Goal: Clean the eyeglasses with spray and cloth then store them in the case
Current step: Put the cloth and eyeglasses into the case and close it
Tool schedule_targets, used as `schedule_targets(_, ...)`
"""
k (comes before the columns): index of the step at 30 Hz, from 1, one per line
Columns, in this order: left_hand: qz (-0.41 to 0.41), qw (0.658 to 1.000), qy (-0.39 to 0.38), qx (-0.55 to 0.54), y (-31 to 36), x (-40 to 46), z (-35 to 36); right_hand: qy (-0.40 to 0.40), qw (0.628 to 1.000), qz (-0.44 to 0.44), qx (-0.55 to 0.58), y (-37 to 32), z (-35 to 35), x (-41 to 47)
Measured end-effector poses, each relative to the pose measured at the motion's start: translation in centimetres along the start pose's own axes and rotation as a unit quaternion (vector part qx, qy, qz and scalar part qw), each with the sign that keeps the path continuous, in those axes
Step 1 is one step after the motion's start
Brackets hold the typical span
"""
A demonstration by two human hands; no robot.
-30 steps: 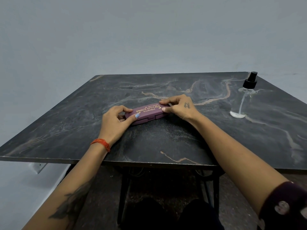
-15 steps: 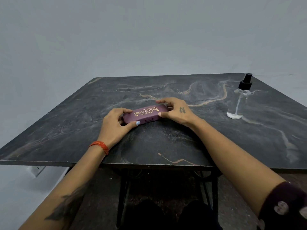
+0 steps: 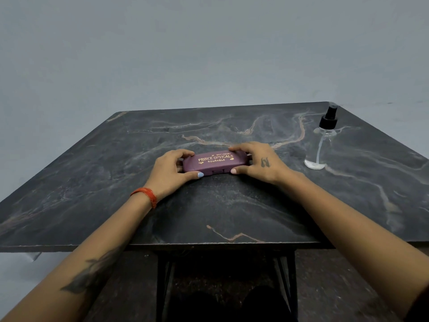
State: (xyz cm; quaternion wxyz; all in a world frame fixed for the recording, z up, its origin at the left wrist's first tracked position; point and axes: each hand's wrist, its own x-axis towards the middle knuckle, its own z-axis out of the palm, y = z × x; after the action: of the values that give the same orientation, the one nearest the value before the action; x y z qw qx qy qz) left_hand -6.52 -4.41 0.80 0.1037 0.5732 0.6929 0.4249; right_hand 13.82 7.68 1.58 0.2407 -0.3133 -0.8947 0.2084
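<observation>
A closed maroon glasses case (image 3: pixel 214 162) with gold lettering lies flat in the middle of the dark marble table (image 3: pixel 116 182). My left hand (image 3: pixel 170 171) grips its left end, thumb at the front edge and fingers curled over the back. My right hand (image 3: pixel 260 162) grips the right end the same way. A clear spray bottle (image 3: pixel 321 145) with a black pump top stands upright to the right, apart from both hands. No eyeglasses or cloth are in view.
The table's near edge runs across the lower part of the view, with a black metal frame (image 3: pixel 164 282) under it. A plain grey wall stands behind the table.
The case was turned from a slant to lie square to me, and both hands stayed on its ends. The view has shifted slightly.
</observation>
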Motion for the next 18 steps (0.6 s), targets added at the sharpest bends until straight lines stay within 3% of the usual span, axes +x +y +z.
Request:
schedule_targets(8, 0.022, 0.998, -0.043, -0.041, 1.6, 2.9, 3.4, 0.029, 0.995, 0.026, -0.092, 3.1, -2.6, -1.1)
schedule_targets(18, 0.006, 0.996, -0.059, -0.067, 3.0, 4.1, 6.2, 0.025, 0.992, 0.105, -0.062, 3.7, -4.2, -2.4)
